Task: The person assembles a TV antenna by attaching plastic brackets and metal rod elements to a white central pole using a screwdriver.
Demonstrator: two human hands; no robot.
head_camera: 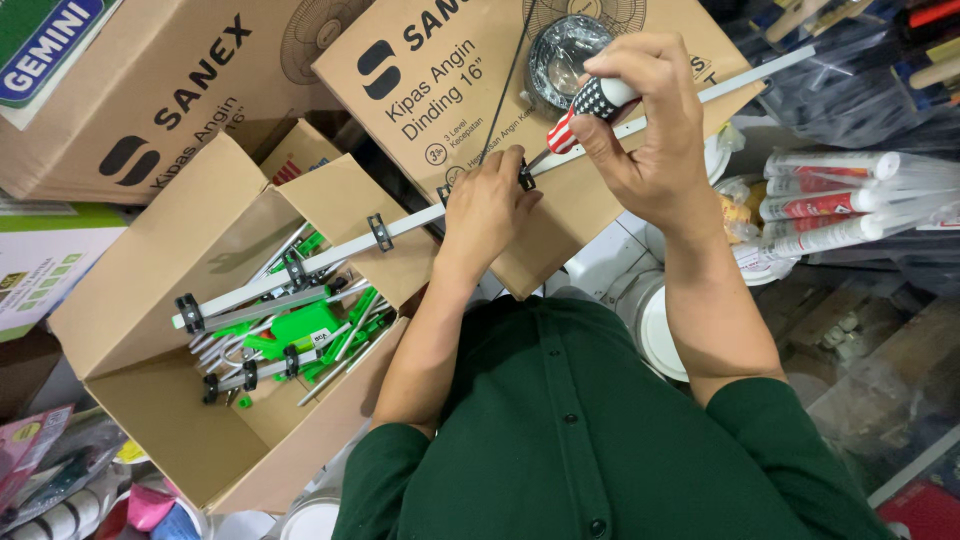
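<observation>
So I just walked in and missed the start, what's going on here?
A person in a green shirt is working a screwdriver with the right hand at a black bracket on a long white bar. The left hand steadies the bar at that bracket. The bar's far end reaches over an open box holding green and metal parts.

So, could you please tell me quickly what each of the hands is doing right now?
Left hand: closed, pinching the black clamp on the long white bar.
Right hand: closed around the screwdriver, tip at the clamp.

stacked cardboard boxes [150, 110], cluttered shop floor
</observation>
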